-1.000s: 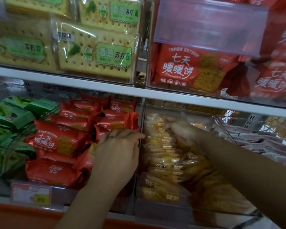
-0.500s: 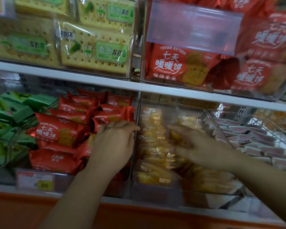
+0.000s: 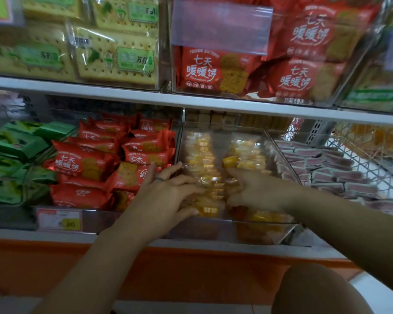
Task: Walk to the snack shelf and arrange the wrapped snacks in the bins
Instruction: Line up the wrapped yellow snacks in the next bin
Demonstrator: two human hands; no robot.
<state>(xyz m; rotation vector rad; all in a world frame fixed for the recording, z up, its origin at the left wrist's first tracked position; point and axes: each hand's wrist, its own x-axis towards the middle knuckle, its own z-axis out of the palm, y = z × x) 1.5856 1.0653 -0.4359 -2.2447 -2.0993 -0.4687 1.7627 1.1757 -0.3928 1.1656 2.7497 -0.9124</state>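
A clear plastic bin (image 3: 288, 219) on the lower shelf holds several yellow wrapped snacks (image 3: 247, 155) in two rows. My left hand (image 3: 166, 196) lies flat across the left row with its fingers straight, reaching over from the red-snack bin. My right hand (image 3: 256, 191) rests on the right row, fingers spread and pressing on the packets. Neither hand plainly grips a packet. The front packets under both hands are partly hidden.
Red wrapped snacks (image 3: 84, 162) fill the bin to the left, green ones (image 3: 14, 146) further left, pink-grey ones (image 3: 336, 168) to the right in a wire basket. The upper shelf (image 3: 191, 102) carries cracker packs and large red packs. A price tag (image 3: 59, 219) hangs at the front.
My left hand slid right from the red snacks onto the yellow packets. My right hand pulled back from the rear of the bin toward the front.
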